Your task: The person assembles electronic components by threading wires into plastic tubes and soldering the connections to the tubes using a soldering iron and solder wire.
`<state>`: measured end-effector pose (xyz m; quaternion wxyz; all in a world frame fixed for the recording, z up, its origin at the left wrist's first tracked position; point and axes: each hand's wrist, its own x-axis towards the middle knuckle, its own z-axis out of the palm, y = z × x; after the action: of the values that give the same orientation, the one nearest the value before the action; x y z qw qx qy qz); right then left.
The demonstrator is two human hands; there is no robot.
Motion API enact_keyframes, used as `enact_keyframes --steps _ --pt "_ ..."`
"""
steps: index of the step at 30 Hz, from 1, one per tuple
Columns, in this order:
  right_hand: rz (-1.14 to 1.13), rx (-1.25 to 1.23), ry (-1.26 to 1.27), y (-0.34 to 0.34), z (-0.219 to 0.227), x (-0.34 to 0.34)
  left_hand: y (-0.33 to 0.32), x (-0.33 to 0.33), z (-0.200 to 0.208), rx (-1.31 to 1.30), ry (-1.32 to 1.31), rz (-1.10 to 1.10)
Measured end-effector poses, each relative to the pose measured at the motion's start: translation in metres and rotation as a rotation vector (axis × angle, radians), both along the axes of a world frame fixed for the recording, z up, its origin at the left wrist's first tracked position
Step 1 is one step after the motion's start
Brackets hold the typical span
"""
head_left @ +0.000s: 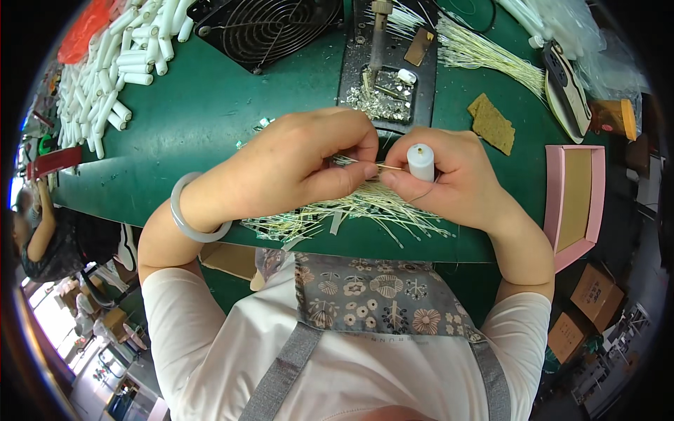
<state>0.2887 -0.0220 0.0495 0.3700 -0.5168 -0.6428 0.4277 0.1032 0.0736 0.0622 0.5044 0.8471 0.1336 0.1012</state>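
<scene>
My right hand [460,175] is closed around a white cylinder [421,165], which stands upright with a small brass-coloured tip on top. Its thumb and forefinger also pinch a thin wire [391,167]. From the other side my left hand [302,158] grips the same wire between thumb and fingertips. A thin dark lead curves out below the cylinder. Beneath both hands lies a heap of pale yellow-green wires [365,210], with small green boards among them at the left. My fingers hide part of the heap.
Beyond my hands a soldering iron [379,42] points down at a tray of solder scraps [386,109]. Many white cylinders [133,56] lie far left, beside a black fan [274,31]. To the right are a brown sponge [493,125], wire bundle [484,52] and pink box [554,210].
</scene>
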Motion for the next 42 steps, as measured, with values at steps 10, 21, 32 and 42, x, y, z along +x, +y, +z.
enact_keyframes --steps 10,21,32,42 --pt "-0.008 0.408 -0.197 0.004 -0.002 0.001 0.001 0.002 0.009 -0.822 0.220 0.196" --pt "-0.007 0.705 -0.403 -0.017 -0.008 -0.011 -0.015 -0.010 -0.005 -0.938 0.227 0.168" --pt "-0.125 0.374 -0.170 -0.009 0.000 -0.004 -0.013 0.000 0.001 -0.044 -0.068 0.052" --pt "-0.124 0.211 -0.025 -0.011 0.005 0.002 -0.017 -0.006 -0.014 -0.305 -0.061 -0.138"
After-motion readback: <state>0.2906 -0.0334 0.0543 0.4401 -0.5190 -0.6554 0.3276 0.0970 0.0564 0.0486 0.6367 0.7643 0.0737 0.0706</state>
